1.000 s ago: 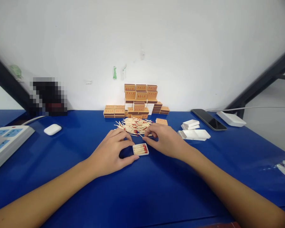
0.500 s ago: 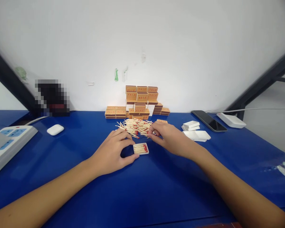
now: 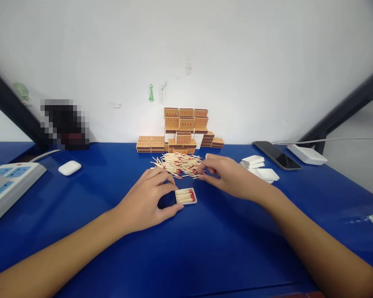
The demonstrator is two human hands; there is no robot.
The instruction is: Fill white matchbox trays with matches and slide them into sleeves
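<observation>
A small white matchbox tray [image 3: 195, 201] lies on the table with red-tipped matches [image 3: 184, 195] side by side in it. My left hand [image 3: 151, 198] holds the tray by its left end, thumb at the near corner and index finger at the far one. Behind the tray spreads a loose heap of matches [image 3: 177, 162]. At the heap's right edge, my right hand [image 3: 225, 176] has its thumb and index finger closed around red match heads; how many is hidden.
Orange matchboxes [image 3: 186, 123] are stacked against the wall, with more boxes [image 3: 150, 145] to their left. On the right lie white empty trays [image 3: 269, 174], a phone [image 3: 276, 155] and a white device [image 3: 307, 154]. A white earphone case [image 3: 69, 167] and a power strip [image 3: 20, 186] are on the left.
The view has shifted slightly. My right hand has moved a little to the right at the heap's edge. My left hand keeps its hold on the tray.
</observation>
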